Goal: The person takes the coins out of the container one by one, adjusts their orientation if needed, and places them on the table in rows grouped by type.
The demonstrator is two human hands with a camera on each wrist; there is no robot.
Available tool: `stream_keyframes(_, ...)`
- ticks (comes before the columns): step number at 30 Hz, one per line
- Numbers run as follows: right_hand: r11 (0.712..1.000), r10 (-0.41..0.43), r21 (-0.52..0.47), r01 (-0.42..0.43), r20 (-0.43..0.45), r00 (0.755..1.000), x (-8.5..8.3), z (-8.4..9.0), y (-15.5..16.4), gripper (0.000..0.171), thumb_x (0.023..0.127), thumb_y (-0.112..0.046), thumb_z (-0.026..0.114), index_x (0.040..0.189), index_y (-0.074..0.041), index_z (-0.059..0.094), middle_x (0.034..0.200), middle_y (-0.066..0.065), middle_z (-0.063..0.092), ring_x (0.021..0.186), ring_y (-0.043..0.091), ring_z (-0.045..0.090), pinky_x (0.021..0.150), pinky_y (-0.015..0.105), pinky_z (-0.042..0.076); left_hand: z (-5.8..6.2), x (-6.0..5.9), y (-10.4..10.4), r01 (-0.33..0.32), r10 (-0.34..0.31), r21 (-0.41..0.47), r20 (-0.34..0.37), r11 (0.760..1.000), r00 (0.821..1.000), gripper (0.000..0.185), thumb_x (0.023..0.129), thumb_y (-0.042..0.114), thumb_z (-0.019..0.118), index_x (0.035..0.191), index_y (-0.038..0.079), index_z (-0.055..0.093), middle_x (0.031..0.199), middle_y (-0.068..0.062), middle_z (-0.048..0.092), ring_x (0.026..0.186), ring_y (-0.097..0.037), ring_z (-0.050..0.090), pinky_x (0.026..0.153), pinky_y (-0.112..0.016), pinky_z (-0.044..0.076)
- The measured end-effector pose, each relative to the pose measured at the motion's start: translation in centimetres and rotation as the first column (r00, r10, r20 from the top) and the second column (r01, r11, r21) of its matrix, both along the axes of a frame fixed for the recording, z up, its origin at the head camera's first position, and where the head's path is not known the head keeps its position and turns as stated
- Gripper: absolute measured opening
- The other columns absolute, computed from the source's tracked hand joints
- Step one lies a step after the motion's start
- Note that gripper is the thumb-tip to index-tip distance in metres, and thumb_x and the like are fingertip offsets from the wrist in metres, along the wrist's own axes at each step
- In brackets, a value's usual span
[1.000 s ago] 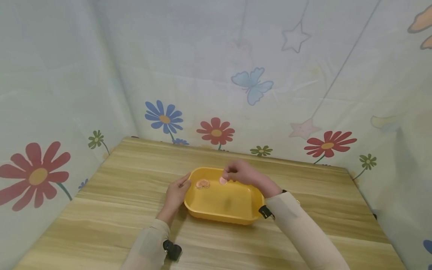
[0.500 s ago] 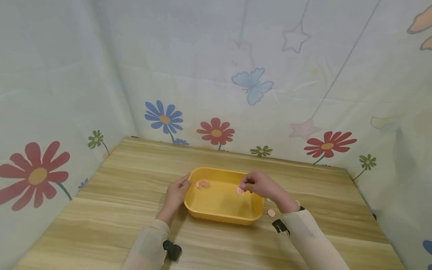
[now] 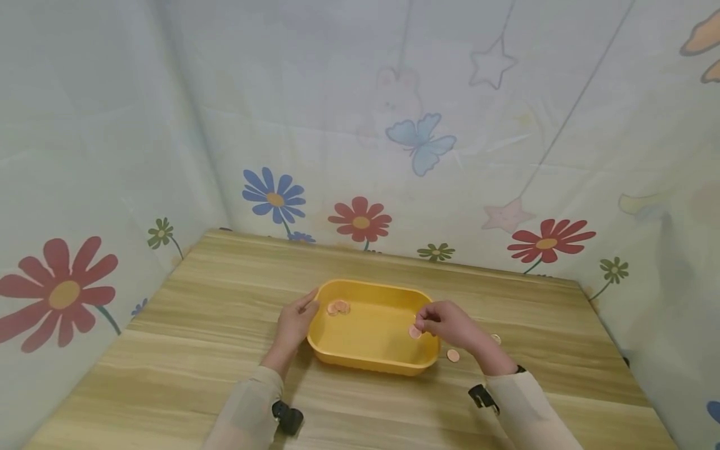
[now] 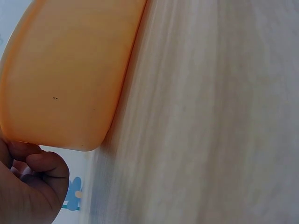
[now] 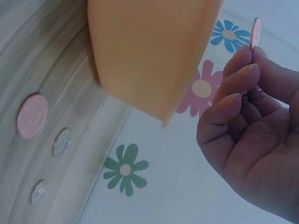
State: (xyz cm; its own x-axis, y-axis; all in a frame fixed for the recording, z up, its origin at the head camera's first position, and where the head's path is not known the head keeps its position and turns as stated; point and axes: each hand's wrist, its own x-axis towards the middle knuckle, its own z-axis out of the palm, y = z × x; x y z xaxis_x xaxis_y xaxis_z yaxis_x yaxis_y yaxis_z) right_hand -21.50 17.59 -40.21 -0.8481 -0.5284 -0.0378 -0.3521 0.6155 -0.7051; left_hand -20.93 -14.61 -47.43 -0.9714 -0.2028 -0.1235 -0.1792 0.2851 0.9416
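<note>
Pinching a coin [image 3: 415, 332], right hand [image 3: 447, 325] has moved rightward.

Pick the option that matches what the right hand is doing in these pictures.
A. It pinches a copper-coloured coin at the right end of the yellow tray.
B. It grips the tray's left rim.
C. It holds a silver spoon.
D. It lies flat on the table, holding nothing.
A: the right hand pinches a copper-coloured coin between its fingertips at the right end of the yellow tray; the right wrist view shows the coin held edge-on.
</note>
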Motion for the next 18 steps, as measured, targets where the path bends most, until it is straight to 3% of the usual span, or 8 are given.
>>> stream_keyframes(18, 0.994, -0.104, 0.013, 0.104, -0.012, 0.994, 1.0, -0.7, 4.9, 0.011, 0.099, -0.004, 0.062, 0.093, 0.003, 0.068, 0.084, 0.008, 0.068, 0.073, 0.007, 0.052, 0.064, 0.020, 0.050, -0.2, -0.2, 0.0, -0.006, 0.006, -0.013, 0.003, 1.000, 1.000, 0.045, 0.105, 0.023, 0.054, 0.149, 0.014, 0.052, 0.151, -0.023, 0.051, 0.139, -0.043, 0.053, 0.111, -0.050, 0.051)
